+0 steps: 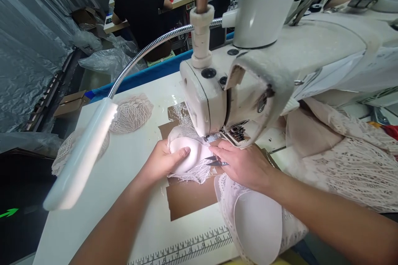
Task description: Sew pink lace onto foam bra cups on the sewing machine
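My left hand (164, 158) grips a pale pink bra cup (189, 151) edged with lace, thumb on top and fingers underneath. The cup lies just below the sewing machine's (217, 99) needle area. My right hand (242, 159) is closed around small thread snips (217, 161), their blades pointing left over the fabric. Its fingertips touch the right edge of the cup piece. Below my right wrist, another white cup (259, 223) with lace hangs at the table's front edge. The snips' handle is hidden in my palm.
Two lace cups (132, 114) lie on the left of the white table (137, 155). A lamp (82, 161) on a bendy metal arm stretches over that side. Lace fabric (345, 161) is heaped at right. A ruler scale (189, 252) runs along the front. Two people sit beyond.
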`<state>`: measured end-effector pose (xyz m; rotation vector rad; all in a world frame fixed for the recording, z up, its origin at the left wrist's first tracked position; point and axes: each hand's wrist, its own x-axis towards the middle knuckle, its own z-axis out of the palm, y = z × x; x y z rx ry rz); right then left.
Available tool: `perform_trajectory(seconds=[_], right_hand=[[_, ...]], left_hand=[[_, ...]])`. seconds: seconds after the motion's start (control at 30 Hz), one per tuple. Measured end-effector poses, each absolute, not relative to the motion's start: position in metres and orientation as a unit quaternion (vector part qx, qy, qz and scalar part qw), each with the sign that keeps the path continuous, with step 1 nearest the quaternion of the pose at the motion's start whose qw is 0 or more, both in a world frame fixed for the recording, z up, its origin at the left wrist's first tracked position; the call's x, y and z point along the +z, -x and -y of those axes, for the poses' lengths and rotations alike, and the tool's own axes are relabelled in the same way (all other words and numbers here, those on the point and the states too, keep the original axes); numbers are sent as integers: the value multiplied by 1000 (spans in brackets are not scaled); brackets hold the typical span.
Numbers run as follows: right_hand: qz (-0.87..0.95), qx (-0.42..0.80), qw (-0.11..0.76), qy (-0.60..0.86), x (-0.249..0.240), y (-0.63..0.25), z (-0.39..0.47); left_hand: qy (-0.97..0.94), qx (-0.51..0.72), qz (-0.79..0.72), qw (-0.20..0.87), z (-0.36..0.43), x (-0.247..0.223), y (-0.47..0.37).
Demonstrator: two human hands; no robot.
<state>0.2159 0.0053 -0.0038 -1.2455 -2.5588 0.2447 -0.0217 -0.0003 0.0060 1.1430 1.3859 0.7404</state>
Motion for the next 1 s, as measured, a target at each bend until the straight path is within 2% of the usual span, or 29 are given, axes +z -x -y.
perform_trajectory(seconds=[0.23, 0.53, 0.83, 1.0], right_hand=[[890, 78, 136, 428, -5, -216, -6], [893, 99, 183, 398, -8, -218, -7], [891, 110, 124, 422, -6, -215, -7], [881, 123, 125, 440, -6, -214, -7]], left_hand=[[-476, 331, -578, 574, -1, 7, 22], [-490, 340, -567, 568, -1, 6, 24], [-464, 366, -587, 554, -4, 3, 27], [-467, 382, -596, 530, -2, 1, 29]])
